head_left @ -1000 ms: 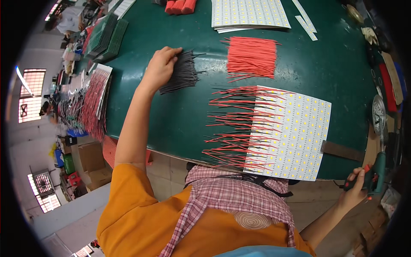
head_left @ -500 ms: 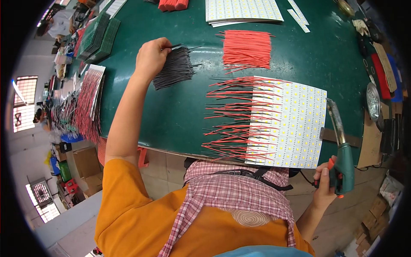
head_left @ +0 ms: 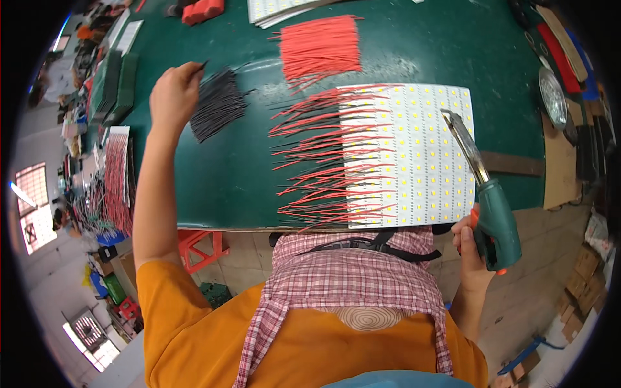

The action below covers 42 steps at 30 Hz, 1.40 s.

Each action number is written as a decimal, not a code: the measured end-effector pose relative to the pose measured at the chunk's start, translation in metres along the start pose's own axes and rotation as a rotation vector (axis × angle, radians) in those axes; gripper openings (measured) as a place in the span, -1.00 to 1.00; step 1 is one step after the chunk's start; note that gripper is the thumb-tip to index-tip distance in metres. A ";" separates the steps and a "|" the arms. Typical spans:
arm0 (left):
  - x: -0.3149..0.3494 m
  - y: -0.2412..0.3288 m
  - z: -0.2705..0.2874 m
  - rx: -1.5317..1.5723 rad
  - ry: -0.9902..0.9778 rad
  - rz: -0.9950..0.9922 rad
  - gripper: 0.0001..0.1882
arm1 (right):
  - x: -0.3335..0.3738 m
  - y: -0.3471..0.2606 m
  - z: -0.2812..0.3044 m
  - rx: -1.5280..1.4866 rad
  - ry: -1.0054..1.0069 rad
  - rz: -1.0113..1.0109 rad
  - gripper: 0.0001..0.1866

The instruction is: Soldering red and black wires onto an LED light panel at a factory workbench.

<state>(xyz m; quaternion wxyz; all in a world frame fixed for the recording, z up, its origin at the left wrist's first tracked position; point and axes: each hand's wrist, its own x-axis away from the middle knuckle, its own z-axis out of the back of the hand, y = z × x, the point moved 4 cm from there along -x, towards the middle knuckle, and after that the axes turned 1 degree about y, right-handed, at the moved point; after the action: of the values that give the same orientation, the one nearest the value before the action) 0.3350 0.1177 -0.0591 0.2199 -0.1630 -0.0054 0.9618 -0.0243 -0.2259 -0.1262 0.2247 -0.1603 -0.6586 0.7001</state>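
My left hand (head_left: pixel 173 97) is closed in a pinch at the upper left edge of a pile of black wires (head_left: pixel 218 107). A short dark end sticks out past the fingertips, apparently a black wire. My right hand (head_left: pixel 473 249) is wrapped round the grip of a green soldering gun (head_left: pixel 499 216) with an orange trigger. Its metal nozzle and bent tip reach over the right part of a white LED board (head_left: pixel 427 155) dotted with yellow chips. Red and black wires (head_left: pixel 317 145) lie in rows across the board's left edge, their free ends pointing left.
A pile of red wires (head_left: pixel 320 48) lies beyond the board. Further back are more white boards (head_left: pixel 278 10). Boards with wires attached (head_left: pixel 118 165) stand at the left, near stacked green trays (head_left: pixel 113 87). A metal strip (head_left: pixel 514 163) and a round metal dish (head_left: pixel 552 97) are at the right.
The view has shifted, so the table's things sit further left and higher. My right hand has brought the soldering gun's tip from beside the board to over it. My left hand stays by the black wires.
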 end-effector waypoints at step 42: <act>0.061 0.223 0.022 0.489 0.115 -0.657 -0.72 | 0.015 -0.028 -0.023 0.195 -0.314 -0.244 -0.71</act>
<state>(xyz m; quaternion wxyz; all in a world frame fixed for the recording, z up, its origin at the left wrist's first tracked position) 0.1822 -0.0559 -0.0756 0.5473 -0.1492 0.1837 0.8028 -0.0218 -0.1978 -0.0997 0.2167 0.0540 -0.6291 0.7446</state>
